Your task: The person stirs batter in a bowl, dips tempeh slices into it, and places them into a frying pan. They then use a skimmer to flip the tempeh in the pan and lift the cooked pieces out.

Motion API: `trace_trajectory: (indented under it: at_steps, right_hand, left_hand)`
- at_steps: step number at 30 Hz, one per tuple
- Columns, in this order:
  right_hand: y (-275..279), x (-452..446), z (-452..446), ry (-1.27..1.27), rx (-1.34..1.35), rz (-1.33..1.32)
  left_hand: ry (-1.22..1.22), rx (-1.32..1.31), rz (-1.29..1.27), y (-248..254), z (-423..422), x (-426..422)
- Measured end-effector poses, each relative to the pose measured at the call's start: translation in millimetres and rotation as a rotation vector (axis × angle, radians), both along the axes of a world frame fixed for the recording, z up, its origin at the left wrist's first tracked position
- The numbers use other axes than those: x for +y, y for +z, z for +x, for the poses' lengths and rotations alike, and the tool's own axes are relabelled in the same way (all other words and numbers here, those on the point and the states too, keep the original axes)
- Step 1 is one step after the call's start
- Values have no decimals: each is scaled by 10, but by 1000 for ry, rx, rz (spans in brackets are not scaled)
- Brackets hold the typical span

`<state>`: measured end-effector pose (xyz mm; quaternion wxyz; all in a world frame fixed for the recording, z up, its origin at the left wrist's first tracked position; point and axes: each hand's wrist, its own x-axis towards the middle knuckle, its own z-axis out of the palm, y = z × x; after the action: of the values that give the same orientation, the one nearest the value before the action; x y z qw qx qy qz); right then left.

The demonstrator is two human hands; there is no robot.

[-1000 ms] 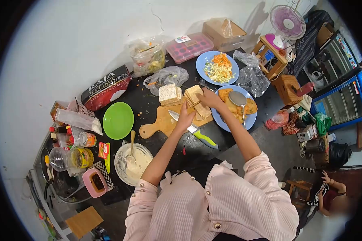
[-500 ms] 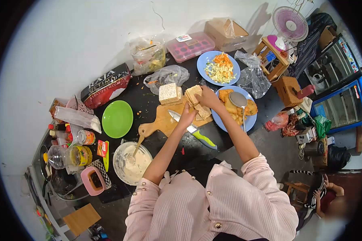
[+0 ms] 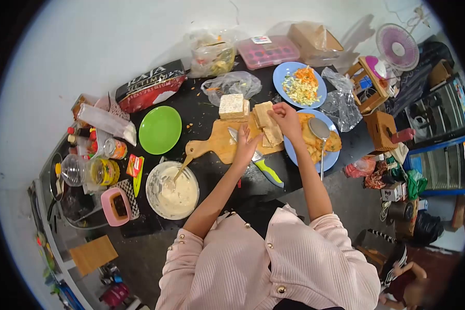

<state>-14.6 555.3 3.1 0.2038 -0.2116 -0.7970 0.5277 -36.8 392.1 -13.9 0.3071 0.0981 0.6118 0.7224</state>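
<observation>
Tempeh slices [image 3: 264,113] lie on the cutting board [image 3: 217,143], likely to spare the table; right hand [image 3: 288,121] at their edge, pinch unclear; left hand [image 3: 246,148] spread wide near the knife [image 3: 268,173].

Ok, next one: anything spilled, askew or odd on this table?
Small things only: loose crumbs lie beside the green plate, and the knife sits askew, its handle off the board, part of it hidden behind the left hand.
</observation>
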Motion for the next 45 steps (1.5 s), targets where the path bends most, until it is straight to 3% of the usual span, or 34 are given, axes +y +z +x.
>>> trace_trajectory:
  at_steps: [7, 12, 16, 18, 21, 24, 26, 30, 31, 34, 40, 45]
  right_hand:
    - [607, -637, 269, 359, -165, -375]
    - [542, -1263, 392, 550, -248, -526]
    - [422, -1767, 344, 731, -262, -349]
    - [428, -1960, 268, 694, -268, -193]
    - [377, -2187, 91, 487, -51, 288]
    - [455, -2330, -145, 529, 86, 589]
    - [387, -2378, -260, 731, -120, 806]
    - [331, -2540, -449, 800, -251, 1003]
    - [365, -2588, -481, 851, -398, 1009]
    - [386, -2685, -441, 858, -490, 1084]
    - [297, -2701, -115, 792, -611, 925]
    - [402, -2742, 107, 775, -453, 818]
  left_hand:
    - [83, -175, 158, 481, 51, -713]
    - [202, -106, 2, 535, 255, -1455]
    - [287, -31, -262, 452, 370, -2185]
    - [327, 15, -259, 390, 353, -2490]
    - [304, 154, -426, 325, 227, -2846]
    - [234, 227, -488, 284, 122, -3003]
    - [156, 259, -512, 279, 64, -3049]
    - [60, 283, -548, 269, -31, -3137]
    - [43, 285, -527, 247, -53, -3161]
    - [-41, 404, -494, 198, -174, -3203]
    - [-175, 484, -597, 255, -431, -3254]
    - [-263, 659, -578, 321, -663, -3280]
